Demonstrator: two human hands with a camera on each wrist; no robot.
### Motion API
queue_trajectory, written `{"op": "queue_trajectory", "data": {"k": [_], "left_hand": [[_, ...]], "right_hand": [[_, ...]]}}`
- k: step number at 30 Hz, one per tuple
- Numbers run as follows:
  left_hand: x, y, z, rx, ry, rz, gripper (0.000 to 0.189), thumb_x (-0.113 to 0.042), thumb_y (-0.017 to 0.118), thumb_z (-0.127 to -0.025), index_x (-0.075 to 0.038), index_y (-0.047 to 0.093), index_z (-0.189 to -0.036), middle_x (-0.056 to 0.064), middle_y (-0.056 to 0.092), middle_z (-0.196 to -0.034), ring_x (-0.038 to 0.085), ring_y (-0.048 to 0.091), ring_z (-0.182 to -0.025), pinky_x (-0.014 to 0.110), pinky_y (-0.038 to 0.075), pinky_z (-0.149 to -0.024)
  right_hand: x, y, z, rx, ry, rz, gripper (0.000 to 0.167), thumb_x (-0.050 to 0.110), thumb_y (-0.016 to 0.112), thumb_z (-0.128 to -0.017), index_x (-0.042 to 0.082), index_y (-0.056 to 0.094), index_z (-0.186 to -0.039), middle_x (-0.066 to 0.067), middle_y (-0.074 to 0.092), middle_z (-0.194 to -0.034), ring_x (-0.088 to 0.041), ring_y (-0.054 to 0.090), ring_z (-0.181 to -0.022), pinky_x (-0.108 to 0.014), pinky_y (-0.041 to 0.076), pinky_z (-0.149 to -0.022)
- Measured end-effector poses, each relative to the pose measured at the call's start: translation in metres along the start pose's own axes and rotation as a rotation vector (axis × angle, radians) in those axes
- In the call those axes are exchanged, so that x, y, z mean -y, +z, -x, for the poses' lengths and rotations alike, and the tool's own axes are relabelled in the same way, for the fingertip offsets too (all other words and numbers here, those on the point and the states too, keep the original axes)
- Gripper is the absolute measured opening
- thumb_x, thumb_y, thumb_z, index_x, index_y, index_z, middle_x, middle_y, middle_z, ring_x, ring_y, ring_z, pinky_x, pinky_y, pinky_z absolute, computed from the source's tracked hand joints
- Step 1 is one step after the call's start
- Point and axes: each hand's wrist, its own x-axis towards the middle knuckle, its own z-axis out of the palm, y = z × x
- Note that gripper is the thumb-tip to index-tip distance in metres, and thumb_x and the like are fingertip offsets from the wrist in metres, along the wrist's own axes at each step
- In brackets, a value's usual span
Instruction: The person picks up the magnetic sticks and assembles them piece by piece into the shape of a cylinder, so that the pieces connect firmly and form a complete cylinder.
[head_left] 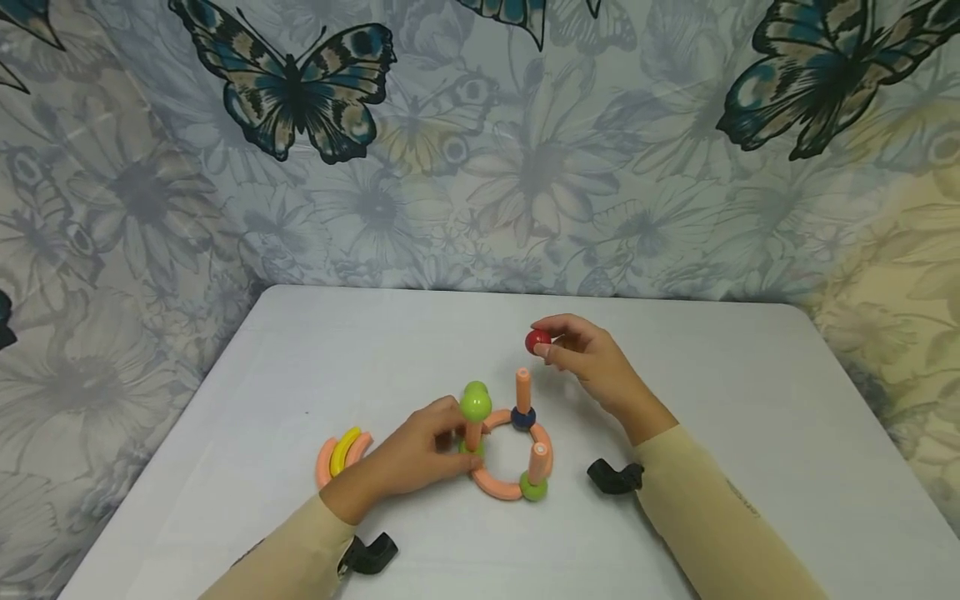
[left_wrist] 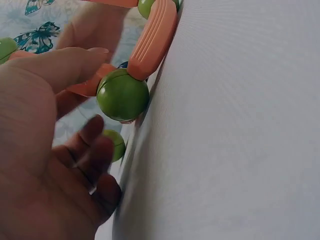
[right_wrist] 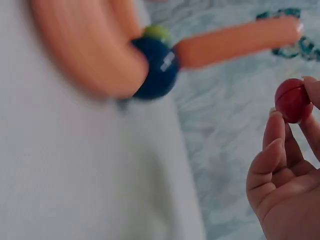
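Observation:
My right hand [head_left: 592,358] pinches a red ball [head_left: 537,341] between thumb and fingertips, above and behind a ring built of curved orange pieces [head_left: 498,488] and balls. The thumb and fingers of my left hand [head_left: 420,446] grip an upright orange stick [head_left: 474,435] on the ring's left side. That stick stands on a green ball [left_wrist: 123,95] and carries another green ball [head_left: 476,406] on top. A dark blue ball [right_wrist: 159,69] at the back of the ring bears a bare orange stick [right_wrist: 237,42]. The front green ball [head_left: 533,487] bears another bare stick [head_left: 538,461].
Left of the ring, partly behind my left forearm, lie a yellow curved piece [head_left: 343,450] and orange curved pieces [head_left: 325,461]. Everything rests on a white table [head_left: 360,342], its back edge against a butterfly-patterned wall [head_left: 480,183]. Black wrist mounts [head_left: 615,477] jut from both sleeves.

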Motion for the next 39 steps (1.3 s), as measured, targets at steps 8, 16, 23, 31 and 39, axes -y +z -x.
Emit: {"op": "queue_trajectory", "data": {"k": [8, 16, 23, 31, 39], "left_hand": [[0.007, -0.001, 0.001, -0.016, 0.093, 0.128, 0.015, -0.014, 0.088, -0.096, -0.021, 0.078, -0.105, -0.007, 0.069, -0.107, 0.020, 0.059, -0.087, 0.029, 0.049, -0.073], [0.007, -0.002, 0.001, 0.000, 0.097, 0.175, 0.016, -0.012, 0.088, -0.095, -0.020, 0.076, -0.102, -0.005, 0.071, -0.109, 0.021, 0.062, -0.091, 0.029, 0.052, -0.076], [0.008, -0.002, 0.000, -0.007, 0.087, 0.102, 0.018, -0.014, 0.090, -0.094, -0.025, 0.076, -0.098, -0.011, 0.069, -0.107, 0.025, 0.060, -0.088, 0.031, 0.050, -0.074], [0.009, -0.001, 0.000, -0.018, 0.086, 0.094, 0.016, -0.015, 0.089, -0.095, -0.024, 0.076, -0.098, -0.010, 0.069, -0.108, 0.026, 0.061, -0.090, 0.035, 0.052, -0.077], [0.007, -0.002, 0.001, -0.020, 0.063, 0.078, 0.014, -0.017, 0.089, -0.096, -0.022, 0.078, -0.103, -0.009, 0.065, -0.101, 0.025, 0.059, -0.086, 0.034, 0.051, -0.074]], "right_hand": [[0.042, 0.006, 0.023, 0.118, -0.199, 0.004, 0.033, 0.002, 0.074, -0.102, 0.002, 0.069, -0.134, -0.013, 0.071, -0.122, -0.036, 0.067, -0.104, -0.035, 0.059, -0.087], [0.041, 0.011, 0.025, 0.180, -0.291, 0.110, 0.033, -0.002, 0.073, -0.101, 0.006, 0.072, -0.133, -0.005, 0.071, -0.118, -0.031, 0.064, -0.097, -0.033, 0.055, -0.076], [0.040, 0.011, 0.024, 0.219, -0.275, 0.088, 0.033, -0.005, 0.073, -0.099, 0.004, 0.066, -0.131, -0.010, 0.070, -0.118, -0.032, 0.066, -0.095, -0.031, 0.054, -0.072], [0.037, 0.009, 0.024, 0.275, -0.275, 0.038, 0.041, -0.009, 0.070, -0.098, 0.000, 0.057, -0.136, -0.016, 0.069, -0.114, -0.035, 0.069, -0.099, -0.033, 0.057, -0.079], [0.034, 0.005, 0.024, 0.285, -0.272, 0.041, 0.039, -0.007, 0.071, -0.098, -0.001, 0.063, -0.136, -0.015, 0.067, -0.118, -0.035, 0.067, -0.098, -0.035, 0.056, -0.080]]}}
